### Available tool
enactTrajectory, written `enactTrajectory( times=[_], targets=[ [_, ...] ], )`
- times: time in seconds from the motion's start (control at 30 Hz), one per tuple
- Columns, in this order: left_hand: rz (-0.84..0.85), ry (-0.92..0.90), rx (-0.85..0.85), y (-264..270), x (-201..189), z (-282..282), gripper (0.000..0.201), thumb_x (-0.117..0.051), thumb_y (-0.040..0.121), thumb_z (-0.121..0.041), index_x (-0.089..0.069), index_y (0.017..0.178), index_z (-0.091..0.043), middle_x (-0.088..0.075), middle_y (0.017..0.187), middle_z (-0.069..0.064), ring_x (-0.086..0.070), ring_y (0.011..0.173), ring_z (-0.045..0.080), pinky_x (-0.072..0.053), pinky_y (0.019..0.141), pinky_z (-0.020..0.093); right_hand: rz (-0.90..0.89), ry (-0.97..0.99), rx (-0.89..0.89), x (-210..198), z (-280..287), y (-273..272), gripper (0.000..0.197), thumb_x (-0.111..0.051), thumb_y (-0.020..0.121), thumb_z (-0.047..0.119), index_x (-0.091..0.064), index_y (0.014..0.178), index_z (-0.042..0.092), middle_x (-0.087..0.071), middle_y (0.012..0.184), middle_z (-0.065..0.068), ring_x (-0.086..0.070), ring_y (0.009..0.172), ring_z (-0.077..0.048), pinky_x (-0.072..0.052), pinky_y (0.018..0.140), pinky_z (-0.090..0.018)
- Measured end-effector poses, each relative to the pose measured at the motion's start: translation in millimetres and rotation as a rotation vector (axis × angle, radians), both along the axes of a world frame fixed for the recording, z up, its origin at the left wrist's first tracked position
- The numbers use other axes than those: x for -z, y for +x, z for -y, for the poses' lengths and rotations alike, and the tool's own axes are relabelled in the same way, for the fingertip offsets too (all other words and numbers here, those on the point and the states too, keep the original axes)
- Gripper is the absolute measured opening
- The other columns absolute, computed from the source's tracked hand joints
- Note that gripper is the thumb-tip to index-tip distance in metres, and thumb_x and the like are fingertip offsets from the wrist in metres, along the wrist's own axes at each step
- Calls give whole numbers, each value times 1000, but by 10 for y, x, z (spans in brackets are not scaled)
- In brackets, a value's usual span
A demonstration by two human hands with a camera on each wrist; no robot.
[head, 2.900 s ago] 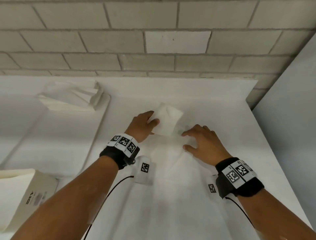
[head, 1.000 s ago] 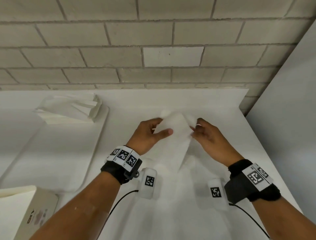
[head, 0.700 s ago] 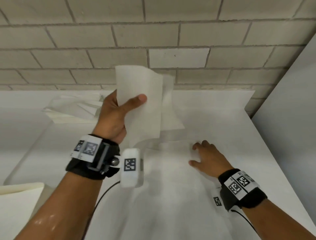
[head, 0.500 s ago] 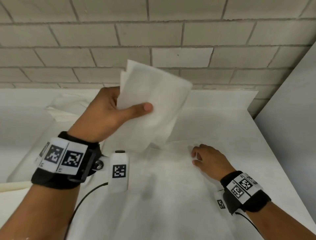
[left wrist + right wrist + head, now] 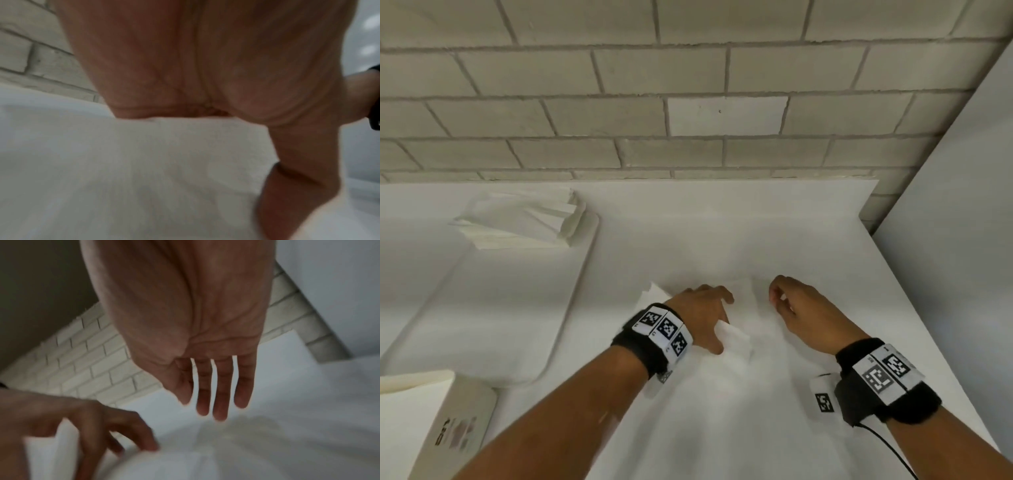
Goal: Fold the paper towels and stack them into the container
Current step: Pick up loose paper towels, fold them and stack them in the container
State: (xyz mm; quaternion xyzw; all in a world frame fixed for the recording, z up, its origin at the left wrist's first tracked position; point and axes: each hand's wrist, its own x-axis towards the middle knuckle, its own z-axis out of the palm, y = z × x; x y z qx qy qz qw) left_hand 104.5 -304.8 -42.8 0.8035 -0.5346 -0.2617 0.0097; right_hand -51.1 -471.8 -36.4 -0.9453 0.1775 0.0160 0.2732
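The left hand (image 5: 702,317) lies palm down on a white paper towel (image 5: 734,339) that is on the white table (image 5: 722,236), and it holds the towel: the thumb is under or against a raised edge of the sheet on the near right side of the hand, and the fingers are spread over the top. In the left wrist view the palm (image 5: 205,65) presses on the towel (image 5: 144,162) and the thumb goes down along its right edge, so the hand grips the sheet between thumb and palm. A corner of the towel comes out to the left of this hand, beside the wrist band. The right hand (image 5: 804,315) is just to the right of the left hand, a little apart from it, and floats above the same towel. Its fingers hang relaxed and nearly straight in the right wrist view (image 5: 222,386), and they hold nothing; the tips are over the paper, not touching it as far as I can see. Far to the left of the grip, at the back of the table, a pile of folded paper towels (image 5: 520,219) sits at the far end of a shallow white tray (image 5: 571,308). Near and left of the left forearm there is a white box (image 5: 448,435) with dark print on its side.
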Motion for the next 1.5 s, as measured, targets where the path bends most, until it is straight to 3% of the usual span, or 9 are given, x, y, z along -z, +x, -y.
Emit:
enactTrajectory(
  times=[0.2, 0.4, 0.73, 0.83, 0.93, 1.07, 1.2, 1.4, 1.5],
  targets=[
    [214, -84, 156, -73, 5, 9, 47, -74, 82, -34, -63, 126, -22, -56, 129, -6, -48, 120, 19, -33, 103, 36, -216, -126, -50, 175, 239, -150, 53, -61, 93, 32, -43, 142, 28, -35, 141, 9, -35, 127, -16, -44, 100, -32],
    [33, -197, 34, -92, -102, -106, 63, -73, 81, -13, -40, 132, -27, -58, 106, -7, -57, 85, 20, -46, 88, 30, -172, -199, -56, 198, 206, -82, 31, -66, 90, 24, -49, 115, 30, -49, 100, 10, -48, 101, -14, -36, 78, -26],
    [-221, -478, -383, 99, -1182, -529, 19, -85, 78, -26, -72, 91, -21, -74, 87, -10, -69, 77, 3, -51, 67, 8, -69, 28, -64, -234, 220, -122, 6, -56, 97, 20, -55, 98, 26, -61, 101, 2, -58, 81, -11, -44, 75, -23],
    [-456, -483, -266, 13, -1482, -665, 37, -90, 70, -30, -72, 102, -25, -73, 109, -11, -68, 101, 3, -54, 92, 24, -6, 76, -205, -713, 71, -127, 12, -60, 94, 26, -62, 103, 34, -69, 105, 8, -64, 93, -11, -53, 89, -33],
    [-397, -390, -78, -169, -1487, -551, 28, -91, 68, -28, -76, 93, -28, -51, 134, -31, -48, 126, -7, -39, 106, 15, 78, 115, -315, -1212, -202, -87, 21, -59, 89, 35, -67, 108, 33, -70, 107, 14, -65, 97, -6, -52, 84, -23],
    [-451, -397, -136, -238, -1312, -408, 17, -88, 76, -23, -76, 87, -20, -75, 99, -9, -72, 90, 12, -59, 83, 36, 291, 236, -308, -1556, -407, -2, 10, -66, 91, 21, -69, 98, 28, -71, 94, 17, -67, 92, -4, -50, 81, -16],
    [-310, -676, -438, 37, -1323, -611, 32, -81, 83, -31, -66, 111, -28, -71, 100, -21, -68, 95, -6, -55, 81, 19, 408, 521, 62, -1053, -89, 216, 19, -51, 99, 41, -68, 94, 34, -75, 97, 12, -68, 97, -6, -48, 88, -23],
    [93, -727, -495, 296, -1470, -1037, 99, -80, 84, -22, -14, 156, -39, -63, 94, -15, -65, 85, -4, -44, 67, 4, -221, -57, -71, 200, 251, 357, 52, -57, 96, 43, -44, 144, 29, -34, 154, 5, -34, 141, -20, -28, 114, -31],
    [225, -653, -433, 232, -1499, -1083, 89, -81, 82, -29, -27, 152, -40, -68, 100, -7, -64, 106, 11, -42, 75, 8, -221, -249, -68, 242, 149, 432, 67, -59, 89, 53, -35, 148, 35, -39, 146, 6, -37, 133, -21, -30, 108, -37]
  ],
)
